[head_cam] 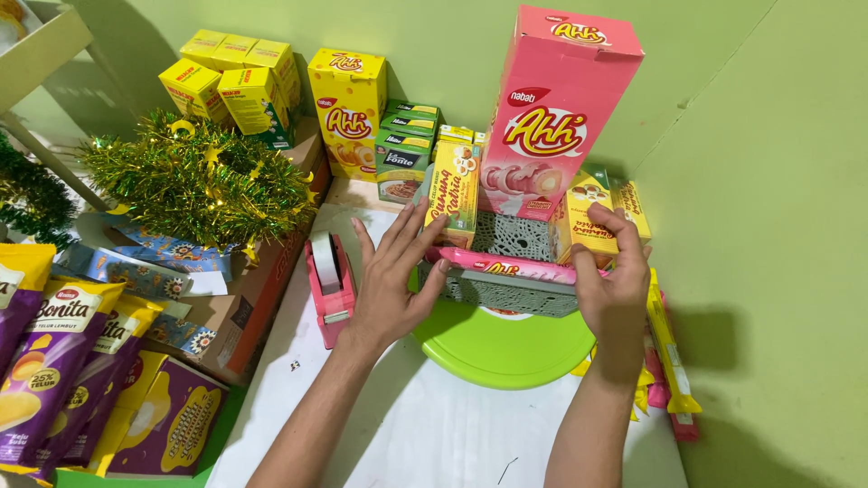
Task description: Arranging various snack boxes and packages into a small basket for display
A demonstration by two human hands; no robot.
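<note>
A grey perforated basket [506,291] stands on a round lime-green lid [502,348]. A tall pink snack box [553,117] rises upright from it, flanked by a yellow-green box [455,190] on the left and a yellow box [589,221] on the right. A long pink wafer pack [506,267] lies across the basket's front rim. My left hand [396,271] rests flat, fingers spread, against the basket's left side, fingertips at the yellow-green box. My right hand [615,280] grips the basket's right side, at the yellow box and the end of the wafer pack.
A pink tape dispenser [327,280] lies left of my left hand. Yellow snack boxes [348,108] and green boxes [402,149] stand at the back wall. Gold-green tinsel [199,181] sits on a cardboard box at left, purple snack bags [54,352] lower left. Thin yellow packs [669,352] lie at right.
</note>
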